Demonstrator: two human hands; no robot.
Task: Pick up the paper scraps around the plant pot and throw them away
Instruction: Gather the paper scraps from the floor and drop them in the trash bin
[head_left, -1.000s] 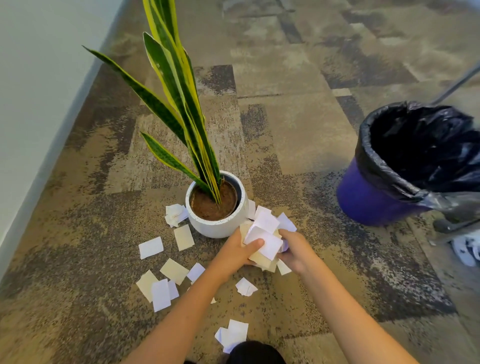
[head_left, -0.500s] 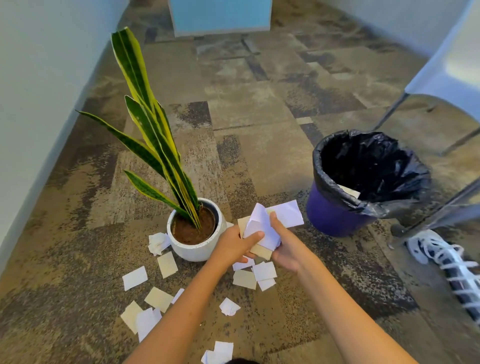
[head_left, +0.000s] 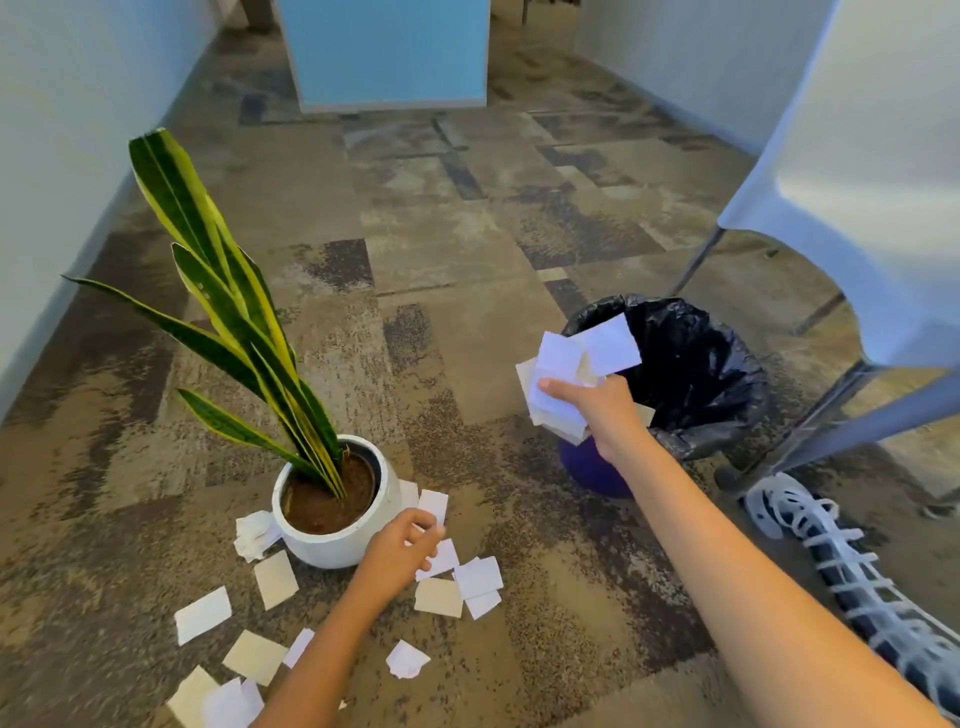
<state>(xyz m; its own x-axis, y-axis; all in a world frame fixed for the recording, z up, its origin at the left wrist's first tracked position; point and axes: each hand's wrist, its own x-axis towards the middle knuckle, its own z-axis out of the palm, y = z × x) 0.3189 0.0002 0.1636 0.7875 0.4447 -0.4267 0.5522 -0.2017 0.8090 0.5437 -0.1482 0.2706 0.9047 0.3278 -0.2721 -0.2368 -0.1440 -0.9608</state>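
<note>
My right hand grips a bunch of white and cream paper scraps at the near left rim of the purple bin with a black liner. My left hand hovers low beside the white plant pot, fingers loosely curled over scraps on the carpet, holding nothing. More scraps lie left of and in front of the pot, one crumpled against its left side.
A snake plant leans left out of the pot. A wall runs along the left. A white chair with metal legs stands right of the bin, a white laced shoe below it. A blue cabinet stands at the far end.
My hands have separated. The right carried the bunch of scraps up and right to the bin's rim; the left let go and dropped toward the scraps by the pot.
</note>
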